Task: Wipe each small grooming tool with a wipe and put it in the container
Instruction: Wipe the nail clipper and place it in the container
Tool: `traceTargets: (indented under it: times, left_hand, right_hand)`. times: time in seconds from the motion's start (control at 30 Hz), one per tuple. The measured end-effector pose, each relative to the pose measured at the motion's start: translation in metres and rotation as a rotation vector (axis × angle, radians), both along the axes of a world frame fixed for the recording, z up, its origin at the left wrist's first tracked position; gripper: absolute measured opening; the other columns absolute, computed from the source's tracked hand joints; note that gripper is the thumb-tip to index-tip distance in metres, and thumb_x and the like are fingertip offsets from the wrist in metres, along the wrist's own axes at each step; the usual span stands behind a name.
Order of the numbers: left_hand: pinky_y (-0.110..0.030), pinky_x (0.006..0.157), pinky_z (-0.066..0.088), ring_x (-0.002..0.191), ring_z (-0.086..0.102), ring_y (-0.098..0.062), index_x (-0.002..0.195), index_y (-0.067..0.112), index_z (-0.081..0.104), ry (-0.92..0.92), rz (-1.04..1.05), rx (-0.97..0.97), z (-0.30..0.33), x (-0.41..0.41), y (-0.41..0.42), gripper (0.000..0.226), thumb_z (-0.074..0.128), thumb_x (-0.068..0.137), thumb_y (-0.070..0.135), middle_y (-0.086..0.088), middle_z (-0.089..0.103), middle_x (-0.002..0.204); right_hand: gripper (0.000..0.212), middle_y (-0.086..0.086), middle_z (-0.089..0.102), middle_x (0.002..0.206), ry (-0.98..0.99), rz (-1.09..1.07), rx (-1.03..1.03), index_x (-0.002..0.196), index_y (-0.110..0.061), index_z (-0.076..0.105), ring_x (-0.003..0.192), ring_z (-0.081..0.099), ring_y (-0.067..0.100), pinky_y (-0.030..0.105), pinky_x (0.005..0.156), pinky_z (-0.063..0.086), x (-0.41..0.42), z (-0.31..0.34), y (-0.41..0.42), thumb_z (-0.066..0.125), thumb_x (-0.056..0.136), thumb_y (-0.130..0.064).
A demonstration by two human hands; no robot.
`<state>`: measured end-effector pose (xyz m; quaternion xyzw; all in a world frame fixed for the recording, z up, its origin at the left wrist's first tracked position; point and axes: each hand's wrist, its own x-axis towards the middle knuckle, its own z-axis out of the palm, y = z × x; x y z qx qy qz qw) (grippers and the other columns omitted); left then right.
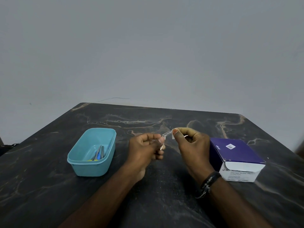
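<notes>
Dark table: two hands, one container, one box.

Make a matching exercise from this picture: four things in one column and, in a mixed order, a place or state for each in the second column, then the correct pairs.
Column 1
1. teal container
2. purple and white box
3. metal grooming tool
4. black bracelet

Column 2
A. on the right wrist
B. held between both hands above the table
C. on the table to the left of the hands, with tools inside
D. lying on the table to the right of the hands

Pairs: 1-C, 2-D, 3-B, 4-A
</notes>
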<state>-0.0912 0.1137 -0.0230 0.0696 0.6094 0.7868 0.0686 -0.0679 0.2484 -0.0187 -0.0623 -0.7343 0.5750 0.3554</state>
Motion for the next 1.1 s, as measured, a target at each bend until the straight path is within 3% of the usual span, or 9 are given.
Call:
traceTargets:
  times: [0.2,0.33,0.5,0.6,0.87,1.1]
  left_hand:
    - [-0.029,0.057,0.058,0.060,0.066,-0.018,0.110,0.004,0.063,-0.115,-0.103,0.294,0.004,-0.001,-0.002,0.031,0.069,0.080,0.000,-0.014,0.069,0.073]
    - [-0.024,0.055,0.058,0.060,0.070,-0.016,0.108,0.000,0.064,-0.122,-0.072,0.403,0.006,-0.003,-0.002,0.025,0.065,0.083,-0.001,-0.014,0.071,0.075]
    - [-0.020,0.048,0.053,0.051,0.061,-0.008,0.096,0.004,0.066,-0.096,-0.012,0.374,0.006,-0.008,-0.003,0.013,0.066,0.083,0.006,-0.008,0.067,0.067]
    - [-0.018,0.043,0.044,0.047,0.052,-0.005,0.093,0.004,0.067,-0.076,0.010,0.316,0.004,-0.011,-0.003,0.022,0.070,0.075,0.017,-0.006,0.069,0.075]
    - [-0.018,0.045,0.041,0.050,0.047,-0.006,0.083,0.008,0.069,-0.062,0.040,0.322,0.007,-0.015,-0.008,0.007,0.067,0.083,0.015,-0.003,0.073,0.077]
    - [-0.019,0.046,0.042,0.052,0.045,-0.006,0.090,0.012,0.071,-0.079,0.048,0.273,0.009,-0.013,-0.007,0.025,0.070,0.069,0.026,-0.002,0.072,0.082]
  right_hand:
    - [0.007,0.001,0.075,0.076,-0.023,0.113,-0.102,0.083,-0.013,0.075,0.072,0.068,0.005,0.016,0.066,0.055,0.004,0.003,-0.007,0.070,0.087,-0.012]
    - [0.011,-0.011,0.064,0.053,-0.162,0.240,-0.240,0.082,-0.010,0.076,0.048,0.055,-0.003,0.010,0.048,0.040,0.005,0.000,-0.015,0.066,0.088,-0.009]
    - [0.011,0.001,0.051,0.060,-0.299,0.374,-0.420,0.086,-0.002,0.075,0.044,0.035,0.004,0.018,0.040,0.026,0.002,-0.003,-0.021,0.068,0.085,-0.010]
    - [0.013,0.003,0.049,0.063,-0.338,0.423,-0.453,0.088,-0.001,0.073,0.045,0.032,0.005,0.017,0.038,0.022,0.001,-0.003,-0.021,0.068,0.085,-0.012]
    - [0.021,0.000,0.060,0.065,-0.417,0.441,-0.360,0.091,0.003,0.073,0.048,0.041,0.003,0.011,0.037,0.031,0.006,0.005,-0.017,0.071,0.086,-0.017]
    - [0.015,0.001,0.057,0.069,-0.400,0.380,-0.406,0.083,-0.007,0.070,0.048,0.039,0.006,0.016,0.035,0.029,0.003,0.012,-0.004,0.066,0.091,-0.019]
